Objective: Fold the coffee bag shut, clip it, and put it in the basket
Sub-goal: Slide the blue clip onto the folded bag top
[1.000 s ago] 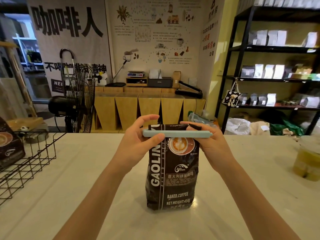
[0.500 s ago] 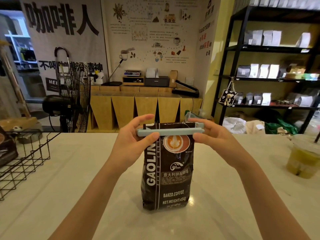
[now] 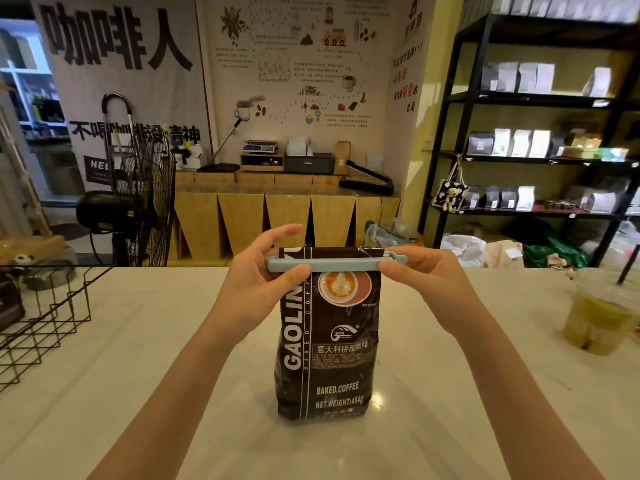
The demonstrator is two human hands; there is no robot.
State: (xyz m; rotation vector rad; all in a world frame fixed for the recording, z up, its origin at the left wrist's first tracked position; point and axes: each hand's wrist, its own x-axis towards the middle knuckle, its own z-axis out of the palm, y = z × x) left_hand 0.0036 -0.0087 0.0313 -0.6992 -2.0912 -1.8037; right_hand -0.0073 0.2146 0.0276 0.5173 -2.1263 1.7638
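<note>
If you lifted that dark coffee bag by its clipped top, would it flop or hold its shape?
The coffee bag stands upright alone and looks full, so it probably keeps its shape. Its printed weight suggests moderate heft. The glossy film may be slippery, and the bag might slide out of the clip if that isn't latched.

one coffee bag (image 3: 325, 341), one clip (image 3: 332, 264) — one wire basket (image 3: 45, 327), one iced drink (image 3: 595, 317).

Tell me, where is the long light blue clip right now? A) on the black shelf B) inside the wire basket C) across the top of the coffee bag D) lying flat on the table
C: the clip runs across the folded top of the standing coffee bag, with the left hand and right hand at its two ends.
</note>
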